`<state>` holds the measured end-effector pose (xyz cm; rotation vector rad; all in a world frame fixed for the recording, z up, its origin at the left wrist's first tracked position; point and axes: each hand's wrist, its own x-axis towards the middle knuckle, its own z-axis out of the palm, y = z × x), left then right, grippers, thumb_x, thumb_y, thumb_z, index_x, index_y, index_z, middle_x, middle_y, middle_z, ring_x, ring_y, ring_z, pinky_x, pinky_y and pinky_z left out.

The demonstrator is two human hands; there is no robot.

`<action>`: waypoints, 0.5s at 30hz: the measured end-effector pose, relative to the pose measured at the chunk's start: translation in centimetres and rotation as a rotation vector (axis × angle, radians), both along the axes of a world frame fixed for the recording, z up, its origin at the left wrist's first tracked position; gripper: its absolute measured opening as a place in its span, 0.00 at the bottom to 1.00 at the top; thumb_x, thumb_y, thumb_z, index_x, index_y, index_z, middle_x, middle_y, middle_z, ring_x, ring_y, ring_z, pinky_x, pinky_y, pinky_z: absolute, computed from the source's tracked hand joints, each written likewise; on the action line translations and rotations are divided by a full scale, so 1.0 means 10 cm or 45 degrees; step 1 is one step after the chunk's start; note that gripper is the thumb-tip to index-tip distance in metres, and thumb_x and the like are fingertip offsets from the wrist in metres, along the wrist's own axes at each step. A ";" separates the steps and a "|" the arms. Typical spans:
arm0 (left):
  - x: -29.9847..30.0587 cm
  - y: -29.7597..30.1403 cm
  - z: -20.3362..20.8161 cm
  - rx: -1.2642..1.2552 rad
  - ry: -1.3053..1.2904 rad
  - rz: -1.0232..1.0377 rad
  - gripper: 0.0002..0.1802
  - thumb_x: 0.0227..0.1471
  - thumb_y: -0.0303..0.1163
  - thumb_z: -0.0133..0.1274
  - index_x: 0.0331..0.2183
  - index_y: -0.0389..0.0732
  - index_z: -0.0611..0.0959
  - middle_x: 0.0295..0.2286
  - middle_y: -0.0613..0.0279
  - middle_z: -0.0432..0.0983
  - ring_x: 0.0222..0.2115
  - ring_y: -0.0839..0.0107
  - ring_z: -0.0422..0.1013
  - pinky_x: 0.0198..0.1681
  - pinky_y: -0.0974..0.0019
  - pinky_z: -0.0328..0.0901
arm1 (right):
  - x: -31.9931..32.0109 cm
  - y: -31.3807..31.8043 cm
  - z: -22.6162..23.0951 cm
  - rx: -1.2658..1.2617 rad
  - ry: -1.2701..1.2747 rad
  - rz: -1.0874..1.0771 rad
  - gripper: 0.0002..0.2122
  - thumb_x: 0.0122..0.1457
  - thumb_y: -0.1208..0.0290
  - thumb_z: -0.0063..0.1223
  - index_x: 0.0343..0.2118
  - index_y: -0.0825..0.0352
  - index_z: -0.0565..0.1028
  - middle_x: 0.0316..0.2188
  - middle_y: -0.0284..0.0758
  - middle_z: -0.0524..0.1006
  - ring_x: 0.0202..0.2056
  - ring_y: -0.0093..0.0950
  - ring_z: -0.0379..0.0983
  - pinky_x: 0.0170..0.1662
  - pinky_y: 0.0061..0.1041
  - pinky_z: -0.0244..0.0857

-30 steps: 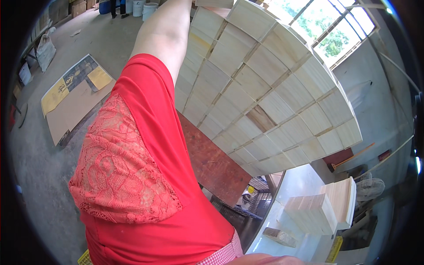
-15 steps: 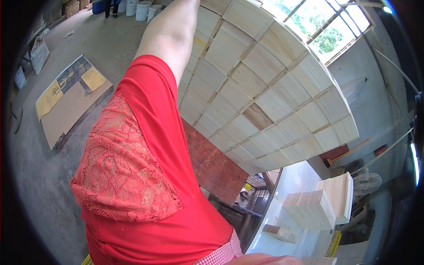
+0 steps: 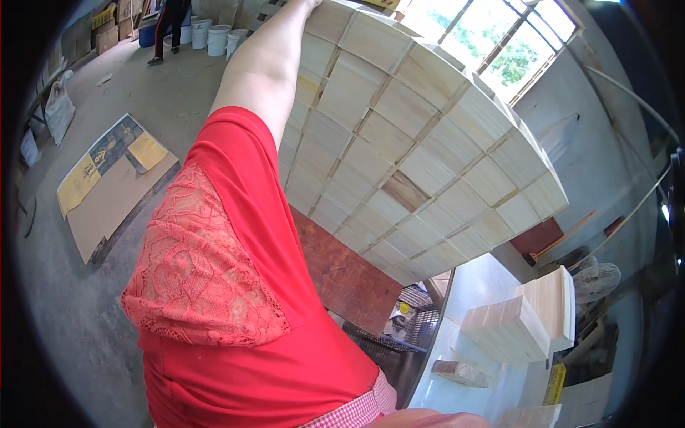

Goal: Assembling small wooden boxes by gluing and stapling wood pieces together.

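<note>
A bare arm in a red sleeve with a lace panel reaches up the picture, by its side my left arm. Only a sliver of my left hand (image 3: 314, 3) shows at the top edge, by the upper edge of a tall stack of pale wooden boxes or blocks (image 3: 407, 100). Its fingers are cut off, so what it holds is hidden. One block (image 3: 407, 190) in the stack has a browner face. The stack stands on a reddish-brown board (image 3: 342, 274). At the lower edge a patch of bare skin shows beside a checked cloth edge; no right hand can be made out.
Pale wooden pieces (image 3: 506, 332) and a small block (image 3: 460, 374) lie on a white tabletop (image 3: 435, 385) at right. Beneath is a dark plastic crate (image 3: 417, 314). Flattened cardboard (image 3: 118, 185) lies on the floor at left. White buckets (image 3: 217, 41) and a person (image 3: 171, 28) are at the back.
The view has shifted slightly, with the stack lying a little farther left. A sliver of my left hand now shows at the top edge. More of the person at the back is visible.
</note>
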<state>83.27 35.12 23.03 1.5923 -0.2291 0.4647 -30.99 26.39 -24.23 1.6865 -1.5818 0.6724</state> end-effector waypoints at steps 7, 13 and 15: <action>0.24 -0.06 -0.07 0.142 -0.056 0.075 0.31 0.53 0.49 0.50 0.45 0.29 0.80 0.48 0.38 0.73 0.52 0.51 0.70 0.54 0.53 0.64 | -0.06 -0.16 -0.04 -0.005 -0.009 0.049 0.11 0.53 0.67 0.48 0.24 0.70 0.76 0.26 0.47 0.76 0.33 0.48 0.71 0.41 0.49 0.63; -0.39 -0.04 -0.06 -0.130 0.036 0.318 0.34 0.54 0.56 0.50 0.49 0.35 0.79 0.47 0.39 0.74 0.51 0.50 0.70 0.54 0.52 0.64 | -0.24 0.12 -0.01 0.037 0.011 0.015 0.11 0.52 0.68 0.48 0.24 0.71 0.76 0.26 0.48 0.76 0.32 0.49 0.71 0.40 0.50 0.63; -0.77 -0.13 -0.17 -0.190 0.083 0.392 0.35 0.54 0.57 0.50 0.50 0.36 0.78 0.47 0.39 0.74 0.51 0.49 0.70 0.54 0.51 0.64 | -0.37 0.36 -0.02 0.089 0.012 -0.017 0.11 0.52 0.68 0.47 0.24 0.71 0.76 0.26 0.49 0.76 0.32 0.50 0.71 0.40 0.50 0.63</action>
